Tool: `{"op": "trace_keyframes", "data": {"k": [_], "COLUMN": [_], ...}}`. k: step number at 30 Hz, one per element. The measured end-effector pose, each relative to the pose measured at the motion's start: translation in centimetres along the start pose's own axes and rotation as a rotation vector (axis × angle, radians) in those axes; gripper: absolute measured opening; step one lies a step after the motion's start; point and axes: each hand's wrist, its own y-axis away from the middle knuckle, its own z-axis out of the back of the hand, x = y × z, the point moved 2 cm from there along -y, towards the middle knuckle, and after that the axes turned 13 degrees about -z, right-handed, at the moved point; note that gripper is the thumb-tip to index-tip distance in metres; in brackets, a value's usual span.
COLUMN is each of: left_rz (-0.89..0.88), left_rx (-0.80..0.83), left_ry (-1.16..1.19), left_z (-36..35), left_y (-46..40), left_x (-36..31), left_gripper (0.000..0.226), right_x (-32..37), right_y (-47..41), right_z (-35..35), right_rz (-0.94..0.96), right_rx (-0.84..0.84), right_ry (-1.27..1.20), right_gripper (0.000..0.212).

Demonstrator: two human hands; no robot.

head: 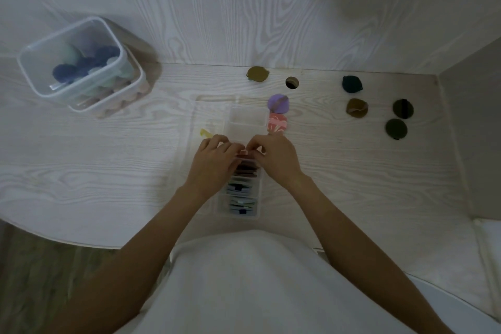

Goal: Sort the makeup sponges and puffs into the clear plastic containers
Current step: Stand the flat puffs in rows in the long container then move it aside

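A long clear plastic container point(242, 127) lies in front of me, its near half packed with upright flat puffs point(242, 192) in brown, grey and blue. Over its middle, my left hand point(214, 160) and my right hand point(276, 157) meet, fingertips pinching a pink puff point(245, 153) at the end of the row. A purple puff point(278, 103) and a pink marbled puff point(277, 122) lie just right of the container. A small yellow piece point(205, 133) lies to its left.
Two stacked clear lidded tubs point(81, 68) with blue and green sponges stand at the far left. Loose round puffs lie on the right: olive point(257, 73), dark teal point(352, 84), brown point(356, 107), two dark olive point(402, 109). A cable hole point(292, 82) is in the desk.
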Motion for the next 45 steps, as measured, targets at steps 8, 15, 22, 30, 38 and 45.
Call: {"op": "trace_keyframes", "data": {"k": [8, 15, 22, 30, 38, 45], "left_rz": [0.017, 0.032, 0.025, 0.021, 0.037, 0.040], "left_rx": [0.064, 0.090, 0.097, 0.117, 0.111, 0.082], "left_ry": [0.012, 0.032, 0.041, 0.029, 0.004, 0.010], "left_z": [-0.1, 0.1, 0.3, 0.8, 0.4, 0.5], "left_y": [-0.4, -0.4, -0.4, -0.4, 0.0, 0.0], "left_x": [0.2, 0.3, 0.2, -0.1, -0.1, -0.2], "left_gripper": [0.018, 0.022, 0.031, 0.031, 0.028, 0.028], "right_x": [-5.7, -5.6, -0.7, 0.5, 1.5, 2.7], "right_y": [-5.9, -4.7, 2.5, 0.4, 0.6, 0.3], "right_z": [1.9, 1.9, 4.3, -0.2, -0.3, -0.2], "right_rz": [-0.453, -0.463, -0.005, 0.142, 0.305, 0.272], "right_rx": [-0.143, -0.168, -0.268, -0.313, -0.177, -0.134], "right_ry": [0.092, -0.151, -0.296, 0.271, 0.540, 0.636], "right_gripper": [0.034, 0.015, 0.007, 0.013, 0.018, 0.029]}}
